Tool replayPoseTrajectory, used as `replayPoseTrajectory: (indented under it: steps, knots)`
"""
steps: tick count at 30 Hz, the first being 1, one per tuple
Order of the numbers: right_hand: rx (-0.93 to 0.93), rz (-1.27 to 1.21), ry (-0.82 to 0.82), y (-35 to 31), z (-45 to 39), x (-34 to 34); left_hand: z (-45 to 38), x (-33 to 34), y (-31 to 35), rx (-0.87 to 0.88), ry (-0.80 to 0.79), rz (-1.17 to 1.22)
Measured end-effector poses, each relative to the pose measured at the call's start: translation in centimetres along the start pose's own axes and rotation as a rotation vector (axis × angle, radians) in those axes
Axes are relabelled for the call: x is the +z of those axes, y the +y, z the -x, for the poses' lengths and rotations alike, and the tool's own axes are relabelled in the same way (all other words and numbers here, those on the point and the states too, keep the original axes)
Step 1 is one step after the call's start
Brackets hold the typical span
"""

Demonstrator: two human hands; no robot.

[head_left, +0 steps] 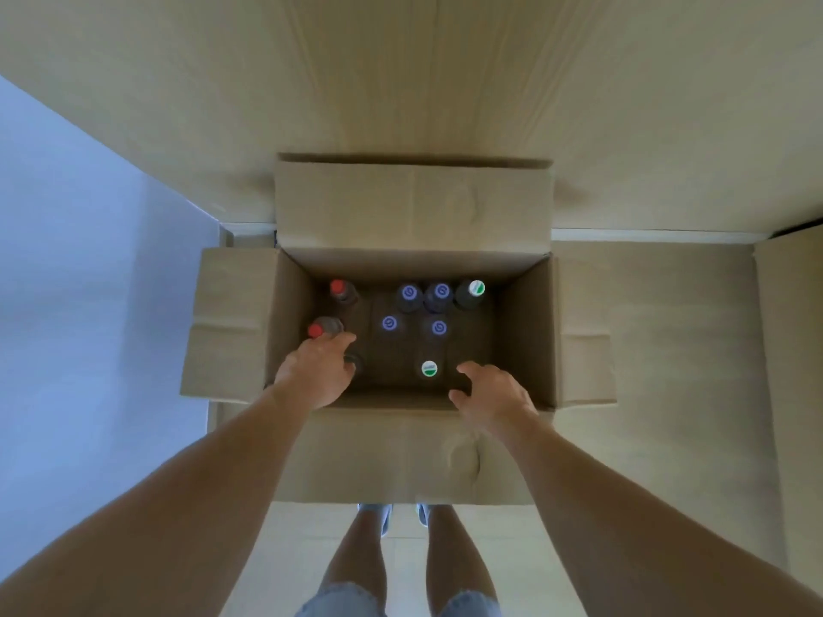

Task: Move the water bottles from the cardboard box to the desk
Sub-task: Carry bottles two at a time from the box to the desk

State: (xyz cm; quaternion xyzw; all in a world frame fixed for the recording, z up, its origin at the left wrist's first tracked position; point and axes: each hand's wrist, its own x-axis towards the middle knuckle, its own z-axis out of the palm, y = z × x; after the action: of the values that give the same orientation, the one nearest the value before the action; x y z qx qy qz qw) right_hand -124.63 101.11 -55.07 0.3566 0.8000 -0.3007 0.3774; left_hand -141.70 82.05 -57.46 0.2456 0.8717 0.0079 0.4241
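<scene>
1. Cardboard box (403, 452), flaps open: water bottles (409, 296) upright inside; counter (445, 73) beyond.
2. Left hand (318, 371), right hand (494, 394): loosely spread, empty.
3. Risk: crowded caps cause neighbouring bottles to topple.

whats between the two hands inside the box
In the head view, one bottle with a white-and-green cap stands between the left hand and the right hand, on the dark floor of the cardboard box.
</scene>
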Motion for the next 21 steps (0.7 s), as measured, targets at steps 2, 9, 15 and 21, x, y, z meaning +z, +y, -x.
replayPoseTrajectory:
  steps: [2,9,15,21]
  knots:
    - [-0.007,0.008,-0.011,0.6,-2.4,1.1,-2.1,1.0,-1.2,0.045,-0.019,-0.037]
    - [-0.048,0.048,-0.023,2.2,-9.7,4.3,-8.3,3.4,-4.5,0.102,-0.139,-0.226]
    - [-0.075,0.047,-0.057,2.8,-14.0,7.0,-11.2,7.4,-3.7,0.058,-0.226,-0.312]
    - [-0.127,0.058,-0.084,2.8,-17.0,8.6,-13.5,10.4,-3.6,-0.027,-0.214,-0.394]
